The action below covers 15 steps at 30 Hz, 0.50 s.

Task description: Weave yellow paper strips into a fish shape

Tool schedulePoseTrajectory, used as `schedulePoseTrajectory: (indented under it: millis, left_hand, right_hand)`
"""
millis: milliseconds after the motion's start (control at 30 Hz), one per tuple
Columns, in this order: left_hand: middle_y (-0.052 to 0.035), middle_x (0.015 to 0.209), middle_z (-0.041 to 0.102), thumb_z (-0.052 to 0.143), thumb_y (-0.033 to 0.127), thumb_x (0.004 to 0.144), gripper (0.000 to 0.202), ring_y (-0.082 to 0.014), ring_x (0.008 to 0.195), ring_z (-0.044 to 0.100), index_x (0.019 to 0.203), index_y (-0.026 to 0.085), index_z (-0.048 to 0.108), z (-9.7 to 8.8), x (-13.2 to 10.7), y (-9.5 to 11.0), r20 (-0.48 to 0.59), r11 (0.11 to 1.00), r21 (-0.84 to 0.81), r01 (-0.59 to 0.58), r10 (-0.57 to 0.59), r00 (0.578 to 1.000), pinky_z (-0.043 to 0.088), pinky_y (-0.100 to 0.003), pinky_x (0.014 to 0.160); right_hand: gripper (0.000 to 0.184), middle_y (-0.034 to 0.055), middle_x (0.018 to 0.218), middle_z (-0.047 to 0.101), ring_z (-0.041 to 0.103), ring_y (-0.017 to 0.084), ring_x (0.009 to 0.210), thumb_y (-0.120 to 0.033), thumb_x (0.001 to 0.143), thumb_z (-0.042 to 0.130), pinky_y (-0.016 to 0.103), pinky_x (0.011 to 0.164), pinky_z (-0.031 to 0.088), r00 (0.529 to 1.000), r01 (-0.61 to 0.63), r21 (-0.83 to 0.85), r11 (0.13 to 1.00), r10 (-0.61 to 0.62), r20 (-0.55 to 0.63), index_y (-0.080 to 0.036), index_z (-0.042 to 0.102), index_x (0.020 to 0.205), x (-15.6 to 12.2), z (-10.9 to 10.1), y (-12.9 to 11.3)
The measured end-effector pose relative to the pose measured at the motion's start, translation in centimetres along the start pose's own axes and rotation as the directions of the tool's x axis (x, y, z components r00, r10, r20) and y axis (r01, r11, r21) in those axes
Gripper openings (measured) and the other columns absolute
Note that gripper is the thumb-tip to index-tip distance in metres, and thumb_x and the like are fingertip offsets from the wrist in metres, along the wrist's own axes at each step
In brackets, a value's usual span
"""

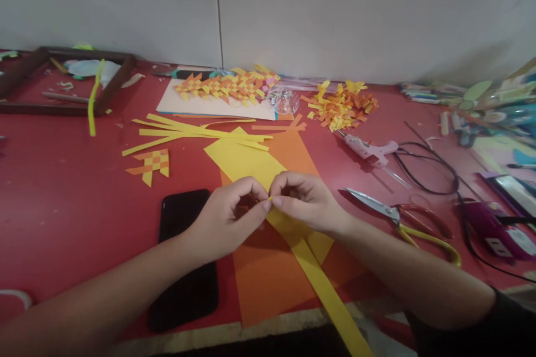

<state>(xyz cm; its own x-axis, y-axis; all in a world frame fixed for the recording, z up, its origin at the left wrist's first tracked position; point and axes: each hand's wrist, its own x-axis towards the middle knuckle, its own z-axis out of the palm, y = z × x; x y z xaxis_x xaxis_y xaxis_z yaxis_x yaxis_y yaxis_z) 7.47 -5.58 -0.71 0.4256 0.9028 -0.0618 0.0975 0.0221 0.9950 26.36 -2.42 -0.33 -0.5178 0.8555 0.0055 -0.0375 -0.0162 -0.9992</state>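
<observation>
My left hand [234,215] and my right hand [305,201] meet fingertip to fingertip, each pinching the end of a yellow paper strip [324,284]. From there the strip runs down past the table's near edge. Under it lie yellow paper [247,153] and orange paper sheets [268,284]. Several thin yellow strips [180,135] are fanned out just beyond. A small woven yellow-and-orange paper fish [153,164] rests to the left. My left forearm passes over a black phone [184,215].
Scissors [393,215] and a pink glue gun [371,150] with a black cable lie at right. Woven paper fish [230,86] cover a white pad at the back, beside a pile of paper scraps [341,105]. A brown frame [58,109] sits far left.
</observation>
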Motion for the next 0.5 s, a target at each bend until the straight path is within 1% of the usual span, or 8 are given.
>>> schedulePoseTrajectory:
  millis: [67,167,367,433,500]
  left_hand:
    - [0.0017,0.067,0.058,0.055,0.038,0.093,0.021,-0.0113,0.058,0.058,0.082,0.019,0.052,0.0,-0.01,-0.07,-0.008,1.0,-0.005,0.01,-0.01,1.0,0.044,-0.022,0.054]
    - [0.0018,0.063,0.059,0.056,0.036,0.092,0.021,-0.011,0.056,0.056,0.08,0.019,0.052,0.04,0.04,-0.08,-0.014,1.0,0.014,0.007,-0.007,1.0,0.042,-0.021,0.052]
    - [0.0015,0.063,0.061,0.058,0.029,0.09,0.017,-0.0088,0.054,0.055,0.078,0.018,0.054,0.02,0.18,0.15,-0.019,0.997,0.066,-0.039,0.04,0.999,0.04,-0.019,0.051]
    - [0.0025,0.059,0.06,0.058,0.031,0.09,0.017,-0.0089,0.051,0.058,0.079,0.018,0.054,0.0,0.18,0.2,-0.027,0.999,0.05,-0.013,0.015,1.0,0.041,-0.018,0.049]
    - [0.0045,0.055,0.058,0.058,0.033,0.091,0.016,-0.0091,0.048,0.059,0.082,0.019,0.055,-0.02,0.18,0.22,-0.055,0.999,0.001,0.034,-0.034,0.998,0.042,-0.017,0.046]
  right_hand:
    - [0.013,-0.0021,0.065,0.054,0.045,0.008,0.057,-0.025,0.081,0.068,0.023,0.055,0.036,1.0,0.007,0.008,1.0,-0.007,-0.006,-0.016,0.061,0.076,0.0,0.08,0.0]
    - [0.012,-0.0014,0.066,0.056,0.047,0.009,0.059,-0.024,0.08,0.069,0.023,0.056,0.038,1.0,-0.008,0.017,1.0,0.009,-0.011,-0.016,0.061,0.076,-0.04,0.15,-0.04]
    - [0.012,-0.0006,0.067,0.056,0.046,0.009,0.058,-0.023,0.079,0.068,0.023,0.055,0.037,0.999,-0.042,0.013,0.999,0.042,0.021,-0.015,0.06,0.074,-0.14,0.1,-0.03]
    - [0.013,-0.0009,0.067,0.055,0.046,0.009,0.057,-0.024,0.079,0.068,0.023,0.055,0.037,0.999,-0.036,0.019,0.999,0.035,0.012,-0.015,0.059,0.074,-0.08,0.06,0.09]
    - [0.013,-0.002,0.065,0.053,0.044,0.008,0.056,-0.025,0.079,0.068,0.023,0.054,0.036,1.0,-0.018,0.02,1.0,0.018,-0.012,-0.016,0.059,0.075,0.02,0.01,0.21]
